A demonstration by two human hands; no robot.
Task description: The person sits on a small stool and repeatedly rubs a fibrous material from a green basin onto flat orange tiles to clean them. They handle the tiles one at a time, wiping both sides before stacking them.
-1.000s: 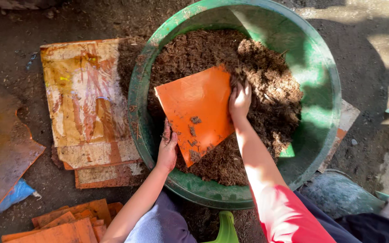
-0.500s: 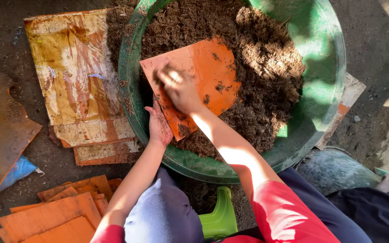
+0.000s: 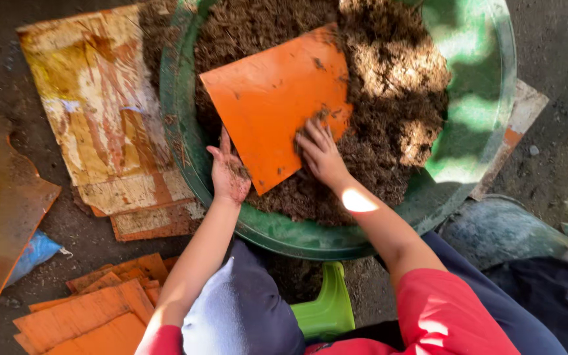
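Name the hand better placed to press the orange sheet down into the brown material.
Right. The right hand already lies with its fingers on the orange sheet, inside the green basin. The left hand only touches the sheet's left edge, beside the rim.

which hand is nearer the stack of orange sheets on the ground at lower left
Left. The left hand rests at the basin's near-left rim, on the side above the stack of orange sheets. The right hand lies farther right, on the orange sheet and the soil.
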